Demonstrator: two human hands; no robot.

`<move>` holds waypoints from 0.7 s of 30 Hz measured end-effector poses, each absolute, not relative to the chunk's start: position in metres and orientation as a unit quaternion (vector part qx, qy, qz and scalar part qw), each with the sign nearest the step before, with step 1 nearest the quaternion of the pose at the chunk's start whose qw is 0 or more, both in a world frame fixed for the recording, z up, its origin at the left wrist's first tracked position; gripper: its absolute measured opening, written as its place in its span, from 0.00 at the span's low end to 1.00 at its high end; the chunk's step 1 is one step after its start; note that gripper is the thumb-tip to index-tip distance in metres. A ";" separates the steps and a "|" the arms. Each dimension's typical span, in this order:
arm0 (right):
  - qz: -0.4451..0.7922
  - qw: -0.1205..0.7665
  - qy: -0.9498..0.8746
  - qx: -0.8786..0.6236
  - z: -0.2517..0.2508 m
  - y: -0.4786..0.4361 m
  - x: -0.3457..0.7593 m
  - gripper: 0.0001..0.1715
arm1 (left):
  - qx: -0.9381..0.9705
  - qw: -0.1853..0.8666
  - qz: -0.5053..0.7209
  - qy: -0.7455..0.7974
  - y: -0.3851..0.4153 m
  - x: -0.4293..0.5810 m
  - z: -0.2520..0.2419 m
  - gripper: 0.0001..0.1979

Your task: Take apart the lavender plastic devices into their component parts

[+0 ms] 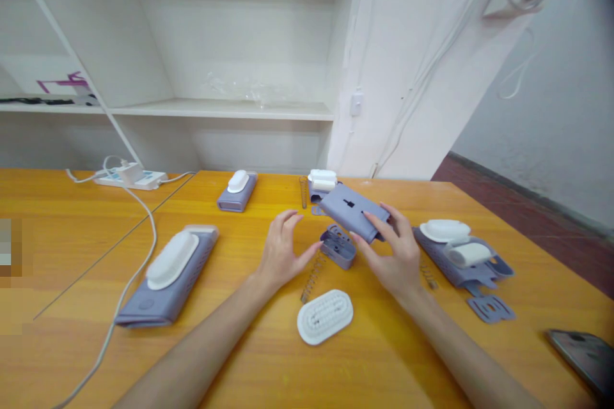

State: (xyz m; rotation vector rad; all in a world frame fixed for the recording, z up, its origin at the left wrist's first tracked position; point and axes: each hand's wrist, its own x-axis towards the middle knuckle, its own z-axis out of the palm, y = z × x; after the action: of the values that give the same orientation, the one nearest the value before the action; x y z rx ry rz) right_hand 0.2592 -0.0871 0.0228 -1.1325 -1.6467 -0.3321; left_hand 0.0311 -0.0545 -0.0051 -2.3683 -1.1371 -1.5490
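Case [352, 206], purple and tilted, is in the right hand [399, 261], raised off the table [268, 364] with its slotted face toward the camera. That hand comes in from the lower right; its thumb and fingers close around the case's right end, with 1 finger lying over the slotted face. Left hand [278, 257] reaches in from the lower left, empty, its fingers half curled and its thumb well apart from them; the thumb tip is at the box's left end (whether it touches, I cannot tell).

Between the hands sits the open box [338, 248], partly overlapped by the case. A spring [313, 278] lies just beside it, and nearer the camera, between the forearms, is a white oval [325, 317]. Beyond the case are another unit [322, 185] and a second spring [303, 193].

Right of the right forearm lie a 3rd spring [428, 273], a loose roller [469, 254] on an opened unit, a flat plate [490, 308] and a phone [582, 354]. 2 white-topped units [175, 275] stand leftward, the larger near a cable [144, 262].
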 end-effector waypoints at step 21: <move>-0.072 0.154 -0.541 -0.823 0.063 -0.002 0.388 0.33 | -0.816 0.059 -0.423 -0.390 -0.055 0.032 -0.008 0.20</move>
State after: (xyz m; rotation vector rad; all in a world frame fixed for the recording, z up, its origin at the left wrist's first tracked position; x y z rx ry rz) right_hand 0.3884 -0.0017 0.0633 -2.3607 -1.5518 -0.2067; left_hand 0.0320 -0.0548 -0.0083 -2.4710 -1.1820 -1.2818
